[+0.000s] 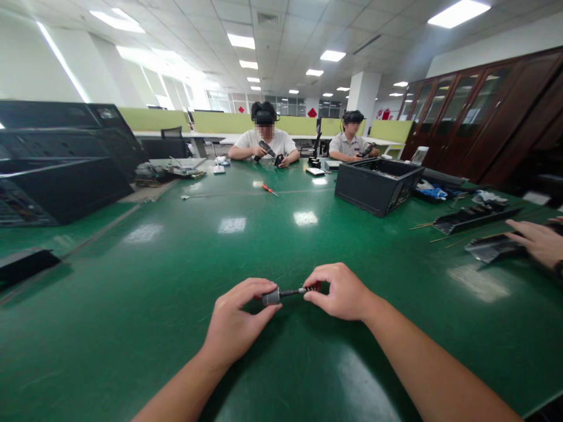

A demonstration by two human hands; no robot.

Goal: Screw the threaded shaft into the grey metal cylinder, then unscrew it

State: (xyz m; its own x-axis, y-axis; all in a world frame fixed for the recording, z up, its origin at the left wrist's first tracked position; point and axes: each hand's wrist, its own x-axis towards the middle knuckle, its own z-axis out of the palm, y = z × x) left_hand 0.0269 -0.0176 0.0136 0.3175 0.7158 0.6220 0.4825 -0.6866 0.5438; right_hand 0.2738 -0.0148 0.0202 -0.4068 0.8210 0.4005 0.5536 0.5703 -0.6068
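Observation:
Low over the green table, my left hand [240, 319] pinches a short grey cylinder [271, 297] between thumb and fingers. A thin dark shaft [290, 292] with a silvery collar runs from the cylinder toward the right. At the shaft's far end, my right hand [338, 293] grips a dark ribbed tip [311, 288] with thumb and forefinger. The fingers partly cover both ends, so I cannot make out exactly what kind of part it is. It lies roughly level between my two hands.
An orange-handled screwdriver [269, 189] lies farther back on the green table [185, 264]. A black computer case [378, 184] stands right of centre; more dark cases [57, 170] fill the left. At right, another person's hand [539, 240] touches metal parts. Two people sit opposite.

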